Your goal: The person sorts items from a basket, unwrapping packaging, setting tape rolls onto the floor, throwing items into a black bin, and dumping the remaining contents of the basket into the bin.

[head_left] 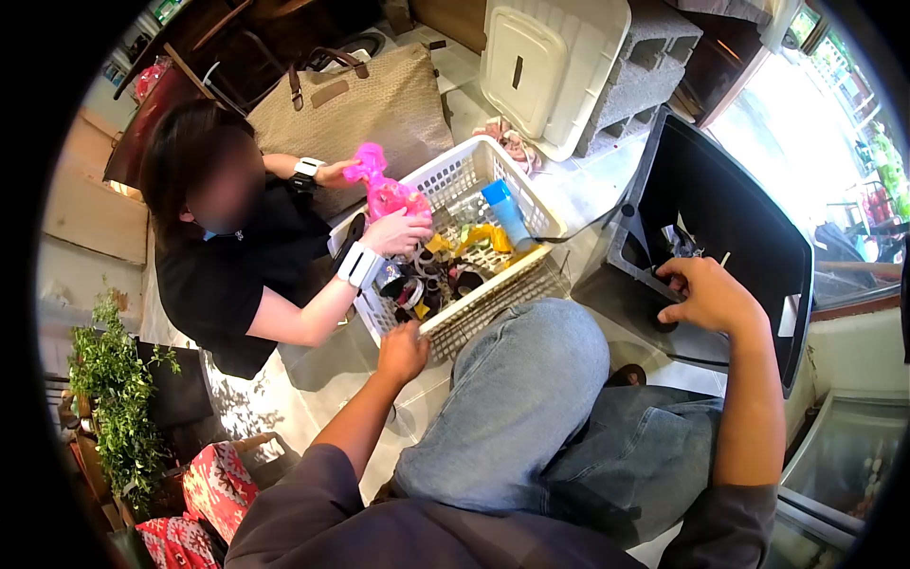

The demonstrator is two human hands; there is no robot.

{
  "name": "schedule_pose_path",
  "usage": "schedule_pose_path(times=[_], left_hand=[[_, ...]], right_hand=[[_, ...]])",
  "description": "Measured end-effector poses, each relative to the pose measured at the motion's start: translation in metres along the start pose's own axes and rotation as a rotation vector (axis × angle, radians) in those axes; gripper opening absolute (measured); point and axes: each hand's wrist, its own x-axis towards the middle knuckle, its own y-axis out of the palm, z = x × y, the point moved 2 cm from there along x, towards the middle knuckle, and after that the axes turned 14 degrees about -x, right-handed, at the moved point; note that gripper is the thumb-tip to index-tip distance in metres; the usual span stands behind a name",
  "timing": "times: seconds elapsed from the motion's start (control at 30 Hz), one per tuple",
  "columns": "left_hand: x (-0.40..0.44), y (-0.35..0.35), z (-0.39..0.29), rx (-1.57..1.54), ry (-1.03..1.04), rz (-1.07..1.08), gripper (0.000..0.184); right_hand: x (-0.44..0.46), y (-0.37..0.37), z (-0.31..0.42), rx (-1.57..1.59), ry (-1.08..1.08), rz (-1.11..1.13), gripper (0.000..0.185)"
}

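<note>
- Right hand (713,299) at near side of black bin (749,194): fingers curled, thumb apart, medium gap. Cannot tell if anything is held.
- Left hand (405,351) by near corner of white basket (485,287): fingers curled in, narrow. Cannot tell if it grips the rim.
- Basket sits on floor between the person's knees and a co-worker (218,237), loose small items inside. A one-sided pull at the corner could tip it or jumble the contents.
- Blue tube (507,216) leans up near basket's right end; a bump there could topple it over the low edge.
- Pink bag (393,196) in co-worker's hands, above the basket. Thin-looking plastic, so a snag or tight squeeze could tear it; two people reaching in could knock hands.
- Bin looks tilted, shiny bits (681,239) inside. Pushing on its rim could rock it and slide them; fingers among them could get scratched if edges are sharp.
- Jeans knee (559,341) close to basket; shifting the leg could shove it.
- Farther out, pale lid (531,81) props against concrete blocks (654,71); a knock could drop it.
</note>
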Motion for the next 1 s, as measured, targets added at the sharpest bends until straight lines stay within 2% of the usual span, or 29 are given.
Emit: schedule_pose_path(times=[0.07,0.13,0.17,0.2,0.23,0.27,0.3,0.37,0.4,0.47,0.5,0.6,0.7,0.8,0.83,0.87,0.9,0.97,1.0], left_hand=[[-0.005,-0.017,-0.017,-0.1,0.001,0.053,0.052],[0.012,-0.047,-0.047,-0.194,0.216,-0.112,0.05],[0.028,-0.065,-0.06,-0.188,0.212,-0.181,0.047],[0.043,-0.095,-0.087,-0.261,0.252,-0.291,0.042],[0.073,-0.11,-0.075,-0.302,0.398,-0.491,0.038],[0.101,-0.124,-0.074,-0.68,0.531,-0.564,0.039],[0.119,-0.15,-0.091,-0.556,0.332,-0.632,0.041],[0.172,-0.184,-0.081,-0.605,0.115,-0.527,0.051],[0.211,-0.181,-0.046,-0.774,0.101,-0.355,0.053],[0.26,-0.17,-0.01,-0.69,0.056,-0.527,0.043],[0.262,-0.172,-0.022,-0.647,0.032,-0.608,0.039],[0.248,-0.169,-0.048,-0.387,-0.17,-0.59,0.027],[0.274,-0.145,-0.009,-0.759,-0.192,-0.52,0.014],[0.231,-0.143,-0.062,-0.842,-0.134,-0.363,0.014],[0.223,-0.132,-0.068,-0.716,-0.155,-0.278,0.015],[0.181,-0.129,-0.122,-0.872,-0.186,-0.235,0.015],[0.169,-0.113,-0.129,-0.93,-0.181,-0.225,0.018],[0.175,-0.096,-0.109,-0.64,-0.138,-0.209,0.022],[0.167,-0.096,-0.114,-0.751,-0.083,-0.195,0.022]], right_hand=[[-0.005,-0.007,0.008,0.074,0.003,-0.073,0.061],[-0.008,-0.013,0.018,0.151,-0.004,-0.174,0.059],[-0.006,-0.014,0.022,0.162,-0.018,-0.207,0.057],[-0.002,-0.017,0.024,0.17,-0.034,-0.24,0.056],[0.001,-0.018,0.026,0.178,-0.048,-0.273,0.054],[0.002,-0.018,0.03,0.187,-0.079,-0.293,0.048],[0.003,-0.018,0.029,0.184,-0.095,-0.31,0.048],[0.004,-0.017,0.029,0.18,-0.131,-0.339,0.046],[0.003,-0.019,0.031,0.186,-0.137,-0.346,0.042],[0.003,-0.02,0.029,0.176,-0.139,-0.375,0.04],[0.003,-0.019,0.028,0.173,-0.137,-0.385,0.038],[0.0,-0.022,0.026,0.178,-0.147,-0.432,0.034],[0.0,-0.024,0.025,0.112,-0.143,-0.444,0.032],[0.004,-0.021,0.027,0.095,-0.214,-0.551,0.027],[0.007,-0.02,0.031,0.093,-0.235,-0.587,0.025],[0.01,-0.02,0.037,0.088,-0.258,-0.623,0.024],[0.013,-0.021,0.045,0.081,-0.281,-0.658,0.023],[0.021,-0.013,0.066,0.086,-0.302,-0.698,0.021],[0.027,-0.007,0.082,0.164,-0.273,-0.632,0.025]])
